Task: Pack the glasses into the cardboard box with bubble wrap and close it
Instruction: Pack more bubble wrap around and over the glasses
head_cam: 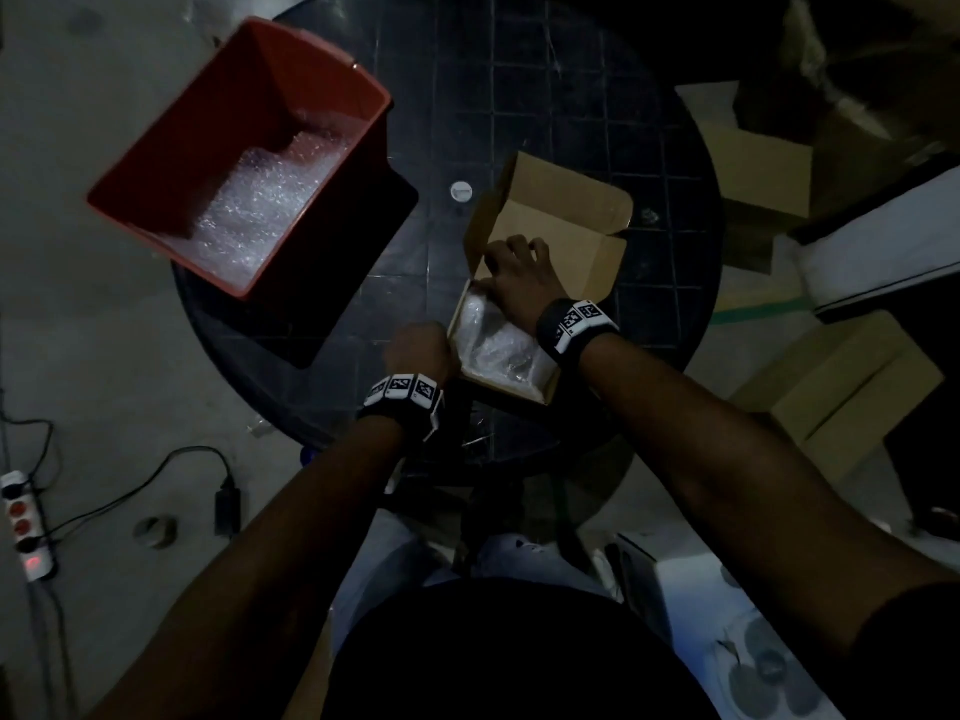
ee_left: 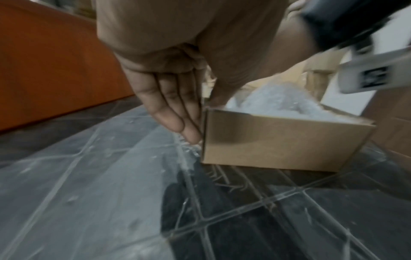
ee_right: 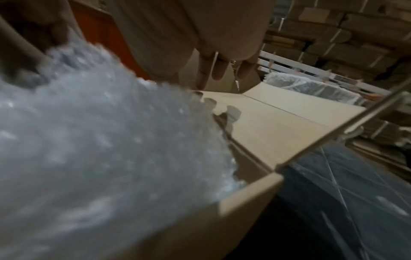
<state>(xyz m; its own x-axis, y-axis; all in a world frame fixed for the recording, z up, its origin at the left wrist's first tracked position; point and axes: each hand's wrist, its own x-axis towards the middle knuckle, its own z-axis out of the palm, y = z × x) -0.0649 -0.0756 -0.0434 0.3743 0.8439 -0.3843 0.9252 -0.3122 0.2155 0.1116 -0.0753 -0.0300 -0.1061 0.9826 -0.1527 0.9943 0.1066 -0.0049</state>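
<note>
Now the straight-fingered left hand [ee_left: 169, 98] steadies the cardboard box [ee_left: 275, 139] while the right hand [head_cam: 519, 283], fingers curled at the lid flap [head_cam: 566, 220], looks set to fold it over the bubble wrap [head_cam: 493, 340].

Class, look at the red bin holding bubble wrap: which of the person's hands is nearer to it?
Left. The left hand rests against the cardboard box's near-left side, facing the red bin; the right hand reaches over the box, farther away.

The cardboard box [head_cam: 558, 220] is plain tan; the bubble wrap [head_cam: 493, 340] inside is silvery clear and dotted. The tub [head_cam: 223, 122] is red-orange. The bench [head_cam: 519, 96] is black with a pale grid. Both wristbands [head_cam: 574, 322] carry black-and-white square codes.
</note>
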